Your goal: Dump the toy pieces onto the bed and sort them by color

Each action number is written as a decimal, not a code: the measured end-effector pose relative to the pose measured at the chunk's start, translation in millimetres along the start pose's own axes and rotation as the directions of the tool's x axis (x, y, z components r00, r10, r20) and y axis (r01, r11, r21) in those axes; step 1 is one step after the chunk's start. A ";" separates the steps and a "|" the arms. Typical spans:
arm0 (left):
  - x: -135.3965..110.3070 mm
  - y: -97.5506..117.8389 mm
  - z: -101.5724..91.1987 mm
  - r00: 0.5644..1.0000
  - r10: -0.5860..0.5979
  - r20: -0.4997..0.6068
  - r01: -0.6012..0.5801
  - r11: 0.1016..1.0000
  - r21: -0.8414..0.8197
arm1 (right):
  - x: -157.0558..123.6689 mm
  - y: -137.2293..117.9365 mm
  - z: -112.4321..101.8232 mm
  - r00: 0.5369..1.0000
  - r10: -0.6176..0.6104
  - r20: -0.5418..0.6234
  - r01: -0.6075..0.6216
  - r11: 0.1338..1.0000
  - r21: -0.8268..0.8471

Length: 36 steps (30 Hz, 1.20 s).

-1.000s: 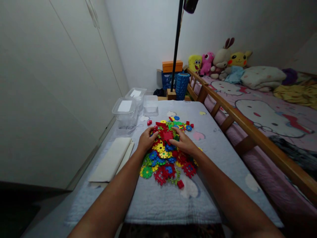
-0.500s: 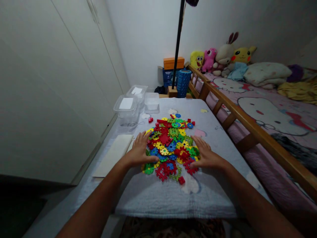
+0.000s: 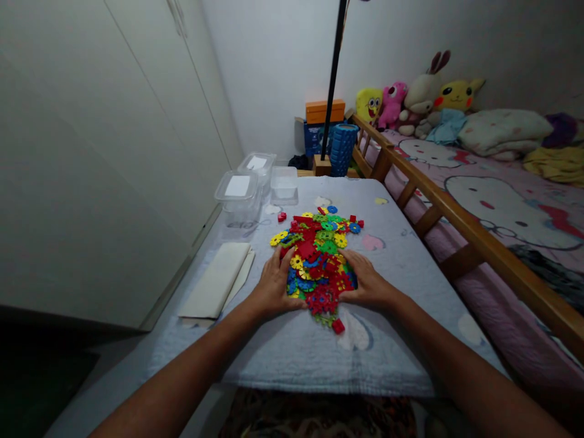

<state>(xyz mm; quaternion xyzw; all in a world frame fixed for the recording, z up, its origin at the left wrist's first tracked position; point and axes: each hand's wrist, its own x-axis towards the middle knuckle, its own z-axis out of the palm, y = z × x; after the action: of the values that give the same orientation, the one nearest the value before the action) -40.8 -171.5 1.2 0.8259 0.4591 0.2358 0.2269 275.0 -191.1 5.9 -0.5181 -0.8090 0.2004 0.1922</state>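
Observation:
A heap of colourful plastic interlocking pieces [image 3: 314,261], gear-like discs and squares in red, yellow, green and blue, lies on the cloth-covered table [image 3: 401,359]. My left hand [image 3: 276,286] rests against the heap's left side with fingers spread, thumb toward the front. On the opposite side my right hand [image 3: 365,281] presses in, fingers apart and curved around the edge. Both hands cup the pile between them without gripping a single piece. A small red block [image 3: 338,326] lies at the near end of the heap, and another red piece [image 3: 281,216] sits apart at the far left.
Clear plastic containers [image 3: 237,198] stand at the table's far left, two with lids. A folded cream sheet [image 3: 214,283] lies left of my left hand. A wooden bed rail [image 3: 438,213] runs along the right. Behind the table rises a black pole [image 3: 334,79].
My hands have moved closer together, squeezing the front part of the heap into a narrower, taller pile. The view has shifted slightly.

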 end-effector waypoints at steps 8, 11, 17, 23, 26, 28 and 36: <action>22.3 19.3 13.9 0.991 0.055 -0.124 -0.060 0.997 -0.038 | 25.3 -24.6 16.3 0.983 0.069 -0.170 -0.043 0.988 0.149; 30.0 27.4 18.1 0.987 0.052 -0.149 -0.058 0.998 -0.038 | 31.2 -31.3 18.8 0.971 0.099 -0.216 -0.049 0.973 0.227; 47.3 35.2 21.9 0.978 0.028 -0.209 -0.053 0.992 -0.116 | 41.4 -33.4 19.0 0.959 0.172 -0.227 -0.043 0.874 0.483; 69.2 48.1 18.0 0.976 0.045 -0.214 -0.099 0.963 -0.250 | 61.9 -30.4 13.4 0.931 0.319 -0.179 -0.037 0.570 0.821; 88.2 56.8 7.3 0.988 -0.046 -0.148 -0.012 0.929 -0.370 | 75.0 -33.5 -2.1 0.921 0.367 -0.131 -0.048 0.439 0.897; 104.6 58.3 -1.7 0.989 -0.098 -0.112 0.037 0.891 -0.452 | 85.3 -36.6 -14.9 0.907 0.398 -0.134 -0.046 0.411 0.911; 160.3 35.9 -27.7 0.963 -0.270 0.025 0.249 0.844 -0.474 | 132.7 -38.9 -42.7 0.863 0.497 -0.087 -0.191 0.482 0.855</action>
<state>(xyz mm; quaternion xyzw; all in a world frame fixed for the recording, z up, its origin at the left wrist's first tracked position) 40.9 -45.5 73.3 0.6705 0.4998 0.3253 0.4414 215.9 -79.1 76.1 -0.5458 -0.4530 0.5011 0.4958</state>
